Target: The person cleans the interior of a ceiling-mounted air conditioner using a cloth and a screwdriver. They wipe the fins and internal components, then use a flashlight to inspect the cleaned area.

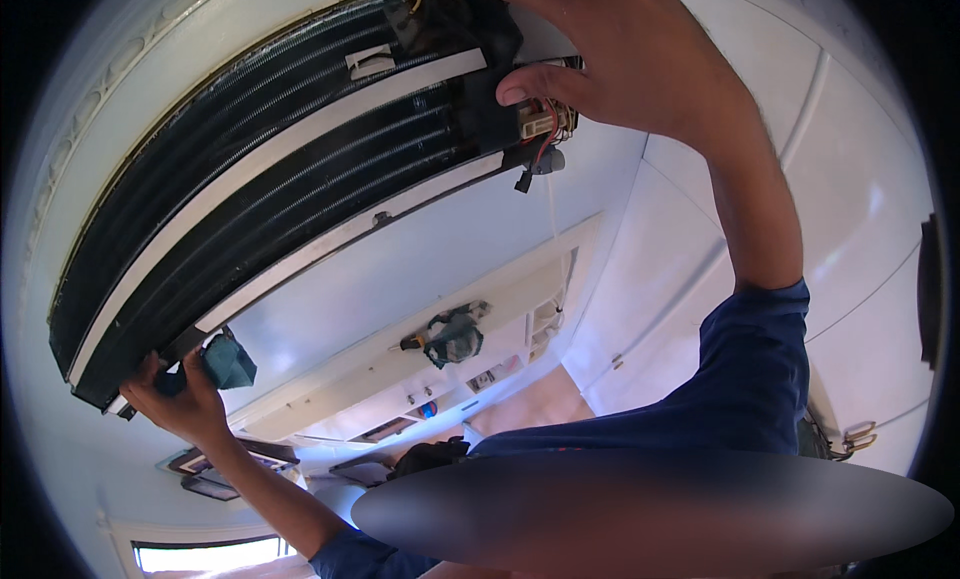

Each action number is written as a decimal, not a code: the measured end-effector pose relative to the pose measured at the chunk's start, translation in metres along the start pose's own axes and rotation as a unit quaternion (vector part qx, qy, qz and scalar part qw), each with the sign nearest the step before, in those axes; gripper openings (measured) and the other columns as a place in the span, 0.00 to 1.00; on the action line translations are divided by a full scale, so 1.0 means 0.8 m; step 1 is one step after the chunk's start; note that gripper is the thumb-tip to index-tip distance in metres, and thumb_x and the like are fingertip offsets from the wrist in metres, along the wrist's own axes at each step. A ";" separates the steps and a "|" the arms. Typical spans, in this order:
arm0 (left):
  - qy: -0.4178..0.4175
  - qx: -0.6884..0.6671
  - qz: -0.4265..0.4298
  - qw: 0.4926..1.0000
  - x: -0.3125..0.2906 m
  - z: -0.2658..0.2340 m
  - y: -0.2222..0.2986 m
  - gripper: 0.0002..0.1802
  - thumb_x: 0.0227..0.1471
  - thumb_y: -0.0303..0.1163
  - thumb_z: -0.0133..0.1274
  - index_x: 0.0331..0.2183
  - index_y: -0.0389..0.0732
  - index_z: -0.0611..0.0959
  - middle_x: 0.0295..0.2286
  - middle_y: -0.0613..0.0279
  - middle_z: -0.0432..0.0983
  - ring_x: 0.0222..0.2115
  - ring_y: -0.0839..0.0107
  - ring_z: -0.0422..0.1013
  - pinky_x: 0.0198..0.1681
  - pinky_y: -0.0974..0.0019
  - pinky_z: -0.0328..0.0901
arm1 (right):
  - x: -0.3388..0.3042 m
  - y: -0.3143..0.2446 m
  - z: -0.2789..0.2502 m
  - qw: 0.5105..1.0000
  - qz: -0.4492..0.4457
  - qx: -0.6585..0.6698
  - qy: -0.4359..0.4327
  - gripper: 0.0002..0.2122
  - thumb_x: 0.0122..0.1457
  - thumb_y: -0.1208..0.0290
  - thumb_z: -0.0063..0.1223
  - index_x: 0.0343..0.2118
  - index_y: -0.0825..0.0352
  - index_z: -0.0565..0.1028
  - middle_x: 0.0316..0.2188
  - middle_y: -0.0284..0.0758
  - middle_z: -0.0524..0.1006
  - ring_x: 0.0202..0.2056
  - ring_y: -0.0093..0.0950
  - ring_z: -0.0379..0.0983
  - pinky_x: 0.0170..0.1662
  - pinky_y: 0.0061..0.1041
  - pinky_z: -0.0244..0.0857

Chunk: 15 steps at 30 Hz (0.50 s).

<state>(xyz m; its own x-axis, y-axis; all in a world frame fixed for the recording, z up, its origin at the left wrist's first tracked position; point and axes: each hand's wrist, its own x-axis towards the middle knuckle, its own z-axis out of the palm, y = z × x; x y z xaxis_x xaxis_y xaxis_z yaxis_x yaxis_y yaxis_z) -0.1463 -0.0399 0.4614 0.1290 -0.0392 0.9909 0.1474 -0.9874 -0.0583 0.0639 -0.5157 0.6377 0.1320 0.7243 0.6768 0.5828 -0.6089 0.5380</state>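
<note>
A curved-looking air-conditioner unit point(310, 169), its dark metal fins ribbed, spans both hands on the pale wall. The left hand point(185, 409) grips bunched teal cloth point(230, 363) at its lower-left end; the right hand's point(615, 64) thumb spreads near wires point(547, 129), grip unclear.

Pale wall point(310, 314) | scalloped moulding point(100, 91), upper left | white panels point(850, 179), right | bright window point(212, 556), lower left

The top edge crops the right hand point(625, 64), while a blurred oval point(650, 511) covers the lower right.
</note>
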 end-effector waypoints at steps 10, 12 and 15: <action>0.006 -0.004 -0.025 1.000 -0.003 0.004 0.001 0.27 0.46 0.41 0.76 0.40 0.38 0.79 0.36 0.57 0.71 0.44 0.55 0.70 0.50 0.52 0.65 | -0.077 -0.099 0.082 0.966 0.134 0.030 0.217 0.38 0.48 0.44 0.72 0.62 0.55 0.75 0.36 0.28 0.75 0.37 0.27 0.71 0.48 0.35 0.55; 0.000 -0.006 -0.030 1.000 -0.001 0.002 0.004 0.27 0.46 0.42 0.76 0.40 0.38 0.79 0.36 0.57 0.71 0.44 0.55 0.70 0.49 0.52 0.65 | -0.072 -0.111 0.106 0.951 0.182 0.025 0.248 0.36 0.48 0.52 0.74 0.61 0.57 0.76 0.34 0.28 0.76 0.34 0.27 0.71 0.42 0.32 0.59; -0.006 0.010 -0.042 0.999 0.001 0.000 0.010 0.28 0.45 0.43 0.76 0.39 0.37 0.78 0.35 0.57 0.70 0.43 0.55 0.70 0.49 0.52 0.65 | -0.068 -0.124 0.123 0.914 0.216 0.076 0.334 0.32 0.48 0.63 0.73 0.59 0.60 0.77 0.31 0.28 0.75 0.28 0.26 0.71 0.34 0.28 0.63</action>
<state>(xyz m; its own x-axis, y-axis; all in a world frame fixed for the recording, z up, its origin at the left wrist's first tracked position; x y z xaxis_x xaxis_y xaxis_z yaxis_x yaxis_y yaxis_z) -0.1449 -0.0474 0.4616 0.1279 0.0450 0.9908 0.1781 -0.9838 0.0217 0.0776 -0.4629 0.4984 -0.1129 0.0356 0.9930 0.7040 -0.7023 0.1052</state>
